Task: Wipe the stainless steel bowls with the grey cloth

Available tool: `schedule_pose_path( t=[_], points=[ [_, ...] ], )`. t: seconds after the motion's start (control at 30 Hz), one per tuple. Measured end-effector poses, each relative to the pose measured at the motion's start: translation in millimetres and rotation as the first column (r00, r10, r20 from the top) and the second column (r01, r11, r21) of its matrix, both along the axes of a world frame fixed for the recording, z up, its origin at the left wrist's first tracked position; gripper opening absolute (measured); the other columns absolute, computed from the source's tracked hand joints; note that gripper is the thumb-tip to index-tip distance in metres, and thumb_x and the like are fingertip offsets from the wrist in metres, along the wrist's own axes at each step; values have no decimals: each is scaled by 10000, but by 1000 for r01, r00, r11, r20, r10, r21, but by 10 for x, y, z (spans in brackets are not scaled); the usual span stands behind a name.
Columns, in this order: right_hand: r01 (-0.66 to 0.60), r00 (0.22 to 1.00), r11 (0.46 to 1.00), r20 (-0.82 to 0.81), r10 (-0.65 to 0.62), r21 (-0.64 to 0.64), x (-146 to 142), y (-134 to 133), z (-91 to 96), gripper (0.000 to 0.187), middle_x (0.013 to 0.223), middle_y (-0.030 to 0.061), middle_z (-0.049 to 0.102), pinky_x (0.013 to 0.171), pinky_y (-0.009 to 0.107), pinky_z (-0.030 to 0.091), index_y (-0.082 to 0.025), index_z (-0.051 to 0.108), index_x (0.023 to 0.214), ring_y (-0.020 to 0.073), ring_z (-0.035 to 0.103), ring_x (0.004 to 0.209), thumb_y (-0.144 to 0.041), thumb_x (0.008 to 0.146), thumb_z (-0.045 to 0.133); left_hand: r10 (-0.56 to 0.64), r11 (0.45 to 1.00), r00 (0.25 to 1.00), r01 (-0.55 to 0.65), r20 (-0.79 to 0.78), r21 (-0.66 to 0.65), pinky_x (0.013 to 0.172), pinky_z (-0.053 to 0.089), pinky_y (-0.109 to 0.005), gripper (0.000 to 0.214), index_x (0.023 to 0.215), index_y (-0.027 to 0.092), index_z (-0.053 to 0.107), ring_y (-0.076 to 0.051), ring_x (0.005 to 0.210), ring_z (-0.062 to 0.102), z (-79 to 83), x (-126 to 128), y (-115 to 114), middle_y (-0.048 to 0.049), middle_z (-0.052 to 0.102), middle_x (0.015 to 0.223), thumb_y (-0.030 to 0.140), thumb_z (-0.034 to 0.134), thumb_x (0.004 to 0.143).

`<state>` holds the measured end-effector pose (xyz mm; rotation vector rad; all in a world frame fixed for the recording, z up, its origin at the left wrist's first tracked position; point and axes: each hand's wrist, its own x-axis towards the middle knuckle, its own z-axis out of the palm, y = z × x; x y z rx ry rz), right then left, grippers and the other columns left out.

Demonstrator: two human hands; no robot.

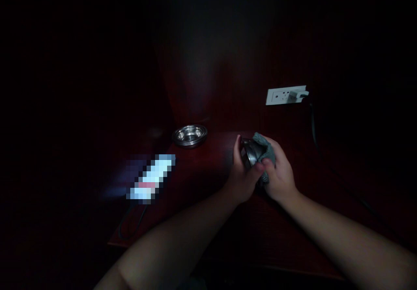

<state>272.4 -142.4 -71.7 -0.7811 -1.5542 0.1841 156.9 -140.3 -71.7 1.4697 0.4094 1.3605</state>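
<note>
A shiny metal bowl [250,151] is tilted on its side between my two hands, above the dark red table. My left hand [241,179] grips it from the left, fingers behind it and thumb in front. From the right, my right hand [282,172] holds a grey-green cloth [265,147] against the bowl, the cloth bunched under its fingers and thumb. Part of the bowl is hidden by the cloth and fingers. Farther back to the left, several metal bowls [189,137] sit nested and upright on the table.
At the left lies a glowing phone [153,179], blurred out, with a thin cable [140,220] by it. A white wall socket [286,95] holds a plug, whose dark cord [313,127] runs down to the right. The table's front left corner [112,241] shows; surroundings are very dark.
</note>
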Motion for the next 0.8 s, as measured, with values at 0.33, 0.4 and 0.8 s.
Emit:
schedule_pose_path(
  t=[0.33,0.4,0.8],
  points=[
    [-75,994,997,84,72,27,95,-2,55,506,1297,114,553,1044,498,384,-237,518,1335,299,519,1208,-521,924,435,-159,964,980,179,118,-195,1096,363,-461,764,1392,220,423,-298,1326,455,-347,68,179,-107,533,1386,743,402,836],
    [-93,993,996,77,93,-7,114,1,54,493,1284,114,562,1030,496,393,-237,516,1329,296,534,1185,-510,928,434,-164,963,979,186,121,-197,1086,376,-455,739,1367,218,451,-297,1313,467,-343,66,185,-102,522,1399,734,407,840],
    [-123,988,986,83,133,-114,172,71,17,403,1208,86,598,976,456,427,-253,527,1282,270,567,1113,-455,942,449,-126,982,991,118,-49,-145,1052,396,-477,849,1446,251,360,-333,1290,465,-98,-17,72,-110,502,1410,727,542,768]
  ],
)
